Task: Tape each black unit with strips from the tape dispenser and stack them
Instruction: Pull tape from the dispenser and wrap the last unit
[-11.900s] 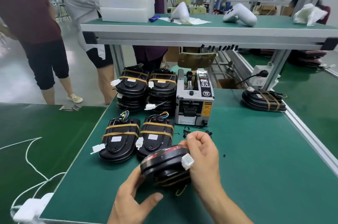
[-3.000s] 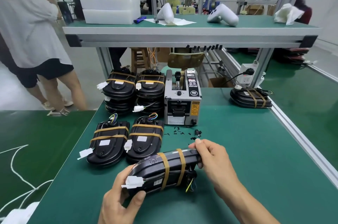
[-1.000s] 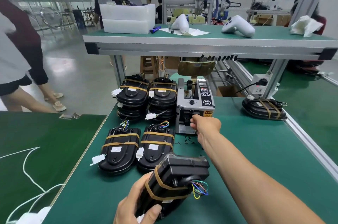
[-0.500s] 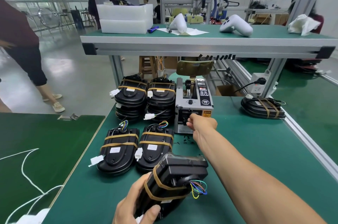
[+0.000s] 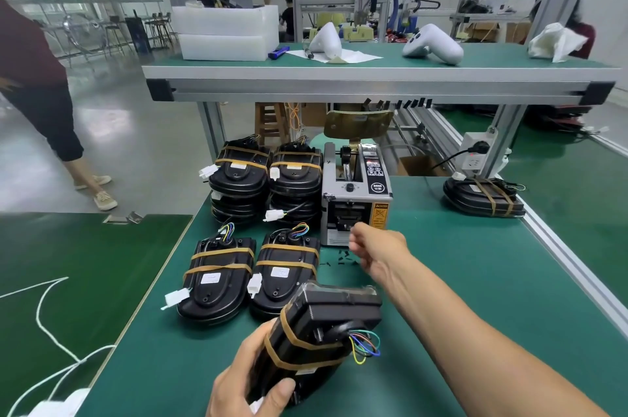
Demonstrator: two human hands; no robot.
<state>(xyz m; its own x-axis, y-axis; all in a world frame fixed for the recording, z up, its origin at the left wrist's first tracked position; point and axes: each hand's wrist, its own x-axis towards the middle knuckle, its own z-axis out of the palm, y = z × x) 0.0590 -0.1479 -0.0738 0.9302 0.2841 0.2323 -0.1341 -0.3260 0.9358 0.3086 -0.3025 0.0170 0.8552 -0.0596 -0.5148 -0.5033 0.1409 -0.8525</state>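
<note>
Strip-fetching step: left hand [image 5: 248, 382] grips the black plastic unit with two tan tape bands [image 5: 316, 338] above the near green mat, while right hand [image 5: 377, 251], fingers curled at the grey tape dispenser [image 5: 355, 199], grasp indiscernible, must next bring a strip to the unit.

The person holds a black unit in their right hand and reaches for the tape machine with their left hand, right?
Swapped. The head view shows the left hand gripping the black unit, while the right hand reaches for the tape dispenser.
</note>
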